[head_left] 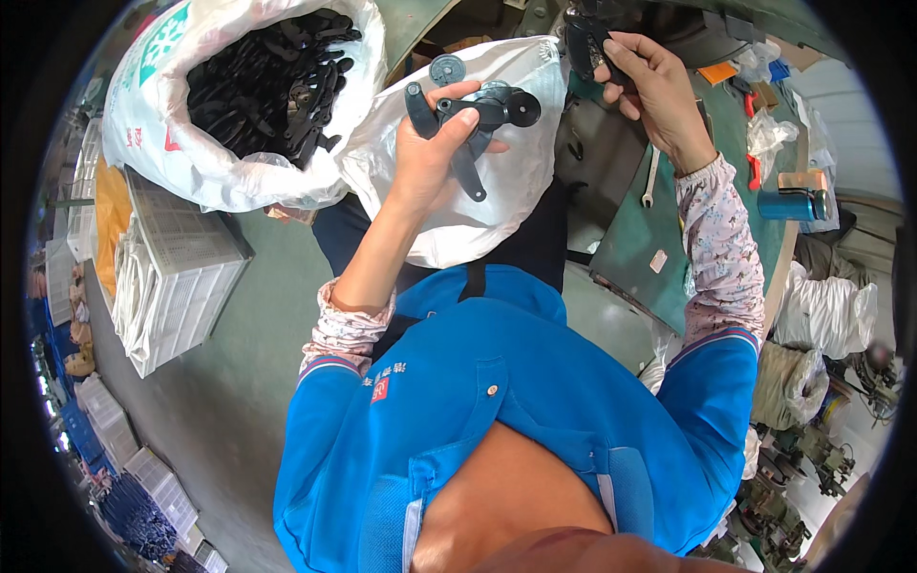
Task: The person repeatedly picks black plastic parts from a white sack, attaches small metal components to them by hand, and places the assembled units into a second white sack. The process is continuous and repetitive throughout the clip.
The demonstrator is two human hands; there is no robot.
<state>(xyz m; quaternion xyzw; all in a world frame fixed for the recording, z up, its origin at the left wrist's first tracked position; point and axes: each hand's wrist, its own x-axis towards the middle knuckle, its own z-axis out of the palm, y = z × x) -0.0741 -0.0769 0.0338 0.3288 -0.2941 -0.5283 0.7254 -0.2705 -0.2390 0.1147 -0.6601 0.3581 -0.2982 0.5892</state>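
Observation:
My left hand (425, 162) is closed around several black lever-like parts (497, 110) with long arms and rounded ends, held above the white sack (497, 215) spread over my lap. A grey round disc (447, 70) shows just beyond its fingertips. At the upper right, my right hand (659, 95) grips a black part (583, 48) between thumb and fingers. That part is up against dark machinery, and I cannot tell whether the two touch. At the upper left, a white woven bag (143, 124) stands open, full of similar black parts (267, 95).
Right of my lap is a green worktable (669, 229) with a wrench (651, 179), a blue cylindrical can (791, 204), red-handled tools (754, 172) and clear plastic bags (767, 138). White plastic crates (181, 277) stand on the floor to the left.

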